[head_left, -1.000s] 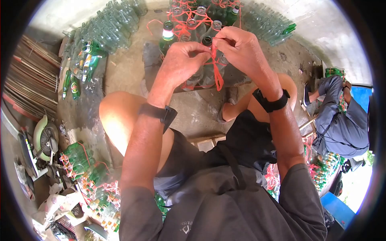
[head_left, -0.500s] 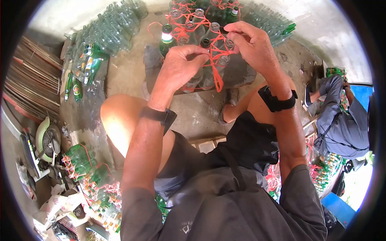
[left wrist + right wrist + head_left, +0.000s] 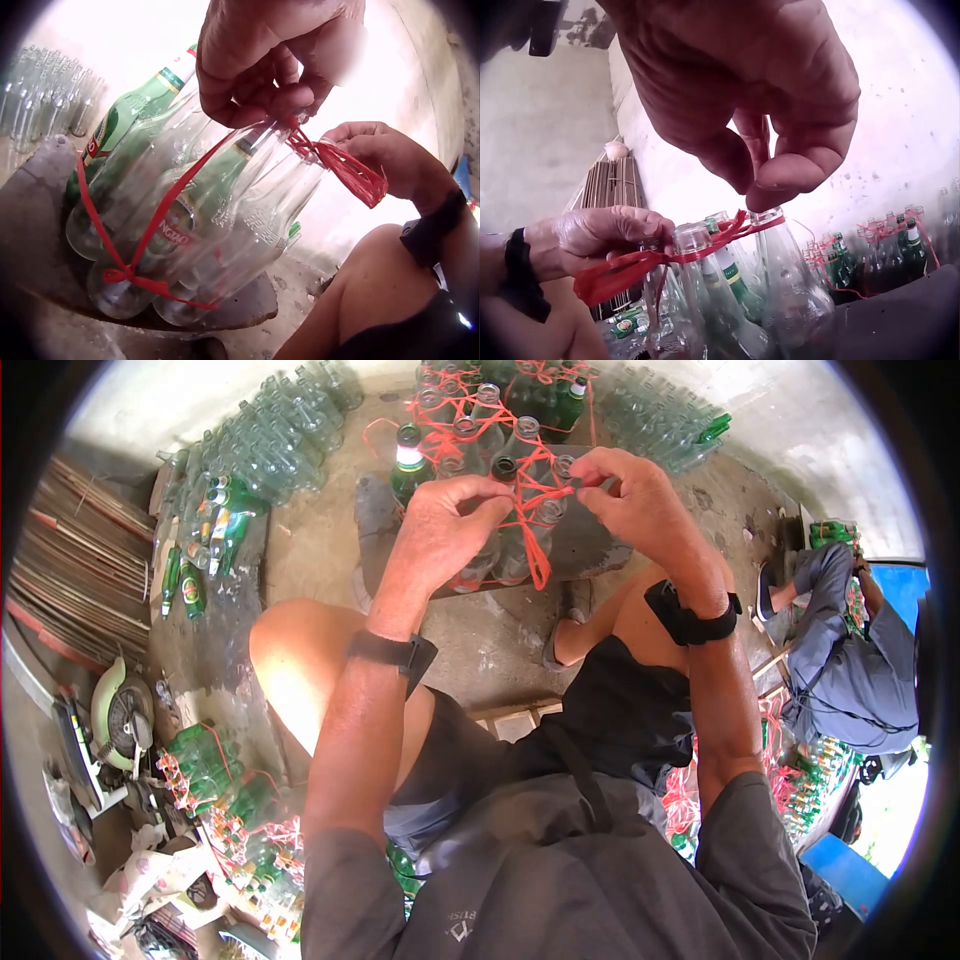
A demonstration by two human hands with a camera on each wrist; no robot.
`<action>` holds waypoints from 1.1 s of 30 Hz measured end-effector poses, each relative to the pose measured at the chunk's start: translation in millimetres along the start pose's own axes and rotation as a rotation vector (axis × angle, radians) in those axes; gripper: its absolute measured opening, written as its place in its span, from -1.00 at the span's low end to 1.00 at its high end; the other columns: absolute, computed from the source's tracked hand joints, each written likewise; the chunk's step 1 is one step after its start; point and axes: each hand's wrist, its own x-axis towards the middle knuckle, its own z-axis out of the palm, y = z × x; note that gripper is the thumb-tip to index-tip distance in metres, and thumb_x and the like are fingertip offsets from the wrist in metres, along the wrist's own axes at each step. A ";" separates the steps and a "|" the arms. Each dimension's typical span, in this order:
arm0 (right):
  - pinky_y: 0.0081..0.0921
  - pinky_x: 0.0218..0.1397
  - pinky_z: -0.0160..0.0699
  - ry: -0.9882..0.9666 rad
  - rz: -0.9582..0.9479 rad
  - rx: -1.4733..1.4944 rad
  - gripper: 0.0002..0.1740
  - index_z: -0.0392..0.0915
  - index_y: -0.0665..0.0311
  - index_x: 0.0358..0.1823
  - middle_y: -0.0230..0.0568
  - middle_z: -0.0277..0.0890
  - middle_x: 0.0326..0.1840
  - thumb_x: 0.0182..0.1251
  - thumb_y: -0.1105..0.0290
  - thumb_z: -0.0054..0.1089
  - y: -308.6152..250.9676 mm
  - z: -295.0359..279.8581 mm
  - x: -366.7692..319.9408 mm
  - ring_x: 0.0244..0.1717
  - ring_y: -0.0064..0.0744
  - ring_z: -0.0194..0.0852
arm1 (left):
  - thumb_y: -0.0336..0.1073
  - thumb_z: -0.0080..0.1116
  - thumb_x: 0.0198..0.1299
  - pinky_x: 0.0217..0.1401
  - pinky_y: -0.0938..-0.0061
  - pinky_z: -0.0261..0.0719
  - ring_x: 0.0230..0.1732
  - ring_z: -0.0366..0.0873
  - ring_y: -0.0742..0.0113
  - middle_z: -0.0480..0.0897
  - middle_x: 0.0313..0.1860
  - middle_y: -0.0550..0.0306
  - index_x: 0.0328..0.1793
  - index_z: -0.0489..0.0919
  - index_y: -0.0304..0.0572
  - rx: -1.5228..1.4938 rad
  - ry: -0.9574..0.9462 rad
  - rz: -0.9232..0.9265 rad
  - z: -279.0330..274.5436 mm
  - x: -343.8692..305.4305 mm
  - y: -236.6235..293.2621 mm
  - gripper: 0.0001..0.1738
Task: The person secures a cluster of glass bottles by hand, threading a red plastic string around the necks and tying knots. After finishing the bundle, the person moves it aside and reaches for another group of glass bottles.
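Observation:
A bundle of clear glass bottles [image 3: 512, 550] stands upright, red plastic string [image 3: 537, 555] laced around the necks. A labelled green bottle [image 3: 409, 480] stands at the bundle's left side. My left hand [image 3: 447, 525] pinches the string between thumb and fingers at a front bottle's neck. To its right, my right hand [image 3: 640, 505] pinches string with its fingertips, right at another bottle's mouth. A looped tail of string [image 3: 352, 172] hangs from a knot between the hands. Lower down, a second red band [image 3: 161, 217] circles the bottles in the left wrist view.
The bundle stands on a dark slab [image 3: 385, 540]. More clear bottles [image 3: 270, 435] are massed at the back left, others [image 3: 665, 420] at the back right. Green bottles [image 3: 190, 580] lie on the left. Another person [image 3: 850, 660] sits at the right.
My right hand moved away from the left hand to the right, then came down slightly onto the string at a bottle's mouth. The left hand has stayed almost in place.

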 end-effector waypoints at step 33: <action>-0.29 -0.20 0.64 0.092 -0.220 0.153 -0.87 0.67 0.31 -0.08 -0.06 0.71 -0.21 0.38 0.52 0.31 -17.4 25.3 8.0 -0.27 -0.06 0.72 | -0.40 0.38 0.44 -0.09 0.57 0.65 -0.16 0.69 0.60 0.86 -0.17 0.20 0.09 0.84 -0.28 0.048 0.017 0.063 2.4 -1.3 -4.1 -0.81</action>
